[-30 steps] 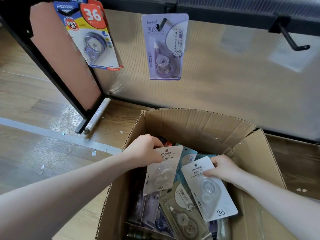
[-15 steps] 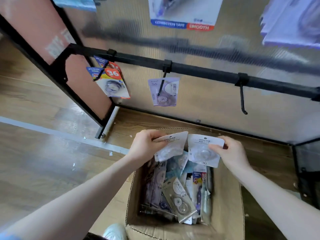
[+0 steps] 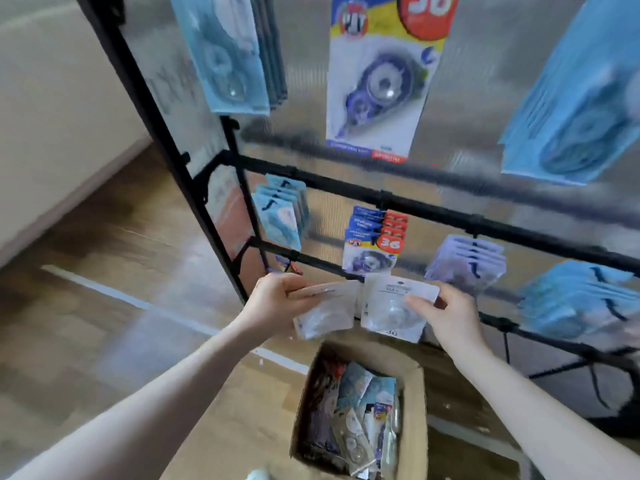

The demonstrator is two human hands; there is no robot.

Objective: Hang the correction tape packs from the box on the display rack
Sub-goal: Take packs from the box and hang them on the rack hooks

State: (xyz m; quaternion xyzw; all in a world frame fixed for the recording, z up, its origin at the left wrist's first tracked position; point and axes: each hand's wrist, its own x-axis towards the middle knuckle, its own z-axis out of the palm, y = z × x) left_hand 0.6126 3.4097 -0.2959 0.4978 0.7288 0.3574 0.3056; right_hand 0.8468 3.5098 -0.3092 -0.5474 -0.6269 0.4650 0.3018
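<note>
My left hand grips a white correction tape pack by its top edge, tilted. My right hand pinches a second white pack marked 36, upright beside the first. Both packs are held above the open cardboard box, which still holds several mixed packs. Right behind my hands stands the black display rack with rows of hanging packs: blue ones, red-and-blue "36" ones and lilac ones.
Larger packs hang on the upper row: a blue stack, a "36" pack and a blue stack at right. The rack's black frame post slants at left. Wooden floor with a pale strip lies left of the box.
Both hands have lifted the two white packs out of the box and up to the rack's lower rows. The view has risen, so more rack rows show.
</note>
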